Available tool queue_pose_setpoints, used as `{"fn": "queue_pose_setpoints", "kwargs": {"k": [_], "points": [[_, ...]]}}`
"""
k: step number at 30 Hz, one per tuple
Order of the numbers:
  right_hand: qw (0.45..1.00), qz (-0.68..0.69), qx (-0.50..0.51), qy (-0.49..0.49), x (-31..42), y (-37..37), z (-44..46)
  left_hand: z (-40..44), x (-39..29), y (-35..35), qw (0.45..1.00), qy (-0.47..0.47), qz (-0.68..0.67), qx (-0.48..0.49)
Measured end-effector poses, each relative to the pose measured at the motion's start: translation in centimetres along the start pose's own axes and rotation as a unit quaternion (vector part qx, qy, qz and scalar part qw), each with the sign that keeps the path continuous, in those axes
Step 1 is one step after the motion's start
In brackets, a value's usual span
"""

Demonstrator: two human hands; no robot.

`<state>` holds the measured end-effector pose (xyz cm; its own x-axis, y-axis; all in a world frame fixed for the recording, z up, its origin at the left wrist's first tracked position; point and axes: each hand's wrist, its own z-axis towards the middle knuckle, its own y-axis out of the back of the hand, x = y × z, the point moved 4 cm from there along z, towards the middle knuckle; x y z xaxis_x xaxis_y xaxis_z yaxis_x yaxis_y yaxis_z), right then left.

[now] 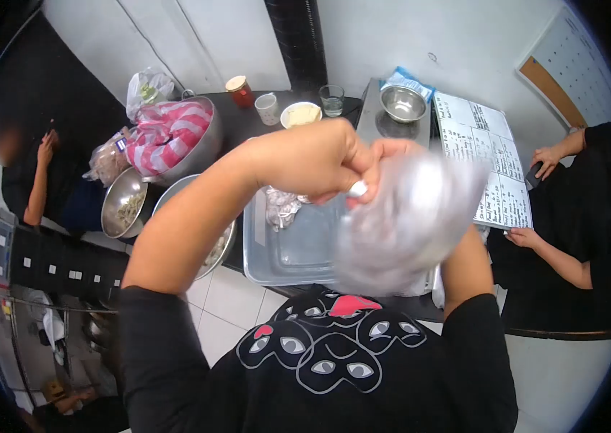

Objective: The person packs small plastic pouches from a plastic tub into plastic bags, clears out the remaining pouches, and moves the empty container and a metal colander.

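Note:
A clear plastic bag [410,224] with pale contents hangs in front of me, smeared by motion. My left hand [312,162] is closed on the bag's gathered neck. The fingers of my right hand [394,150] are pinched at the same neck, and the bag hides the rest of that hand. Behind and below my hands is a translucent plastic tub [294,252]. Several small knotted plastic bags [281,208] lie at its far left. What fills the held bag is too blurred to name.
On the left stand a large pot with a striped bag [168,133] and a metal bowl [125,206]. A cup [267,108], a glass [332,99] and a steel bowl [403,105] are at the back. A co-worker at right holds a written board [489,144]; another person stands left.

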<state>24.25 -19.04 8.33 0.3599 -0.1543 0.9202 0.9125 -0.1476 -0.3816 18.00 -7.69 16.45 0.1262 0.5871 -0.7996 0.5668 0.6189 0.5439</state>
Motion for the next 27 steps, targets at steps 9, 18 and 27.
{"fn": "queue_pose_setpoints", "kwargs": {"k": [9, 18, 27], "points": [[0.758, -0.537, -0.346, 0.134, -7.4, 0.3, 2.4, 2.6, 16.3, -4.2, 0.872, 0.098, -0.358, -0.318], [0.618, -0.683, -0.376, 0.104, -11.4, -2.8, 2.5, 4.0, 20.8, -12.6, 0.595, 0.022, -0.738, -0.318], [0.559, -0.655, -0.450, 0.237, -9.0, -2.3, 3.1, 4.2, 18.1, -10.7, 0.585, -0.050, -0.721, -0.369]]}}
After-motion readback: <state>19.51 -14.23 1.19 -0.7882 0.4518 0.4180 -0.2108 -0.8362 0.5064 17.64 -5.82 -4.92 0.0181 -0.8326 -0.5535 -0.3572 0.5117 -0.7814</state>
